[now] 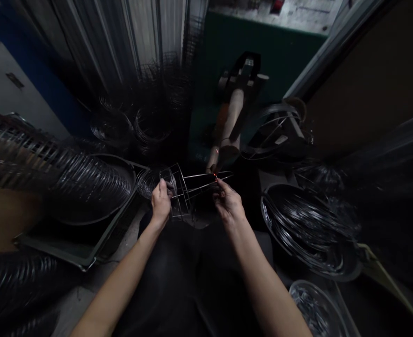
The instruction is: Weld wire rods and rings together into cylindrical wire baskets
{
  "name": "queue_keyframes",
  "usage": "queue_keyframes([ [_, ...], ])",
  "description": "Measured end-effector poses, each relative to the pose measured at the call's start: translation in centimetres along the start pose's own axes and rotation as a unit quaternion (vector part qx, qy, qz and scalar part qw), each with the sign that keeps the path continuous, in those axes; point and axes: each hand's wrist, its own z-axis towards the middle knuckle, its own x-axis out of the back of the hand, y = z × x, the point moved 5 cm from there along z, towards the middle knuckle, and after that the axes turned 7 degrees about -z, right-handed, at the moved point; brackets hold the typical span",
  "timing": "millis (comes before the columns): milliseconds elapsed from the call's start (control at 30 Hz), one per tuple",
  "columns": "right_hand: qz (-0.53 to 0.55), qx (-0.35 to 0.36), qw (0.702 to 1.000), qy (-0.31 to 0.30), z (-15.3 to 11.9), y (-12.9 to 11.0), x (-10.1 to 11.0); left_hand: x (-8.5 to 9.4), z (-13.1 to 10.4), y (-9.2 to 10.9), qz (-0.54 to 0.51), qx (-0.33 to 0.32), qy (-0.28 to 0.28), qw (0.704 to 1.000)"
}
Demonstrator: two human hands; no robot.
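Note:
A thin wire frame [181, 195] with crossing bars hangs between my two hands, in front of a machine. My left hand [161, 201] is closed on the left part of the frame, thumb on top. My right hand [228, 200] pinches the frame's long wires near their right end, its fingertips just below the machine's electrode tip [212, 167]. A small orange-red glow shows at the wire beside those fingertips. The lower fingers of my right hand are curled and in shadow.
The machine's thick pale arm [235, 112] stands ahead. A round tub [267, 220] of loose wires is at the right, a clear bowl [299, 286] of small metal pieces below it. Stacked wire rings [97, 180] and a green crate [61, 255] lie left.

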Motion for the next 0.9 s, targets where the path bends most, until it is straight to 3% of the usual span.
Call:
queue_keyframes([
  [167, 0.005, -0.01, 1.0, -0.004, -0.5, 0.1, 0.6, -0.2, -0.1, -0.4, -0.046, 0.017, 0.007, 0.999],
  [433, -0.022, 0.003, 1.0, -0.006, -0.4, 0.1, 3.3, -0.9, 1.1, 0.3, -0.07, 0.013, 0.021, 0.997],
  [733, -0.009, -0.02, 0.999, -0.023, -1.3, 0.3, 3.6, -0.6, 2.1, 0.6, -0.053, -0.001, 0.019, 0.998],
  [833, -0.062, 0.016, 0.998, -0.013, -2.3, 0.6, 6.0, -0.7, 2.0, 0.7, -0.059, -0.002, 0.021, 0.998],
  [900, -0.136, 0.047, 0.989, 0.016, -3.4, 1.3, 9.3, -0.5, 1.4, 0.5, -0.047, -0.004, 0.022, 0.999],
])
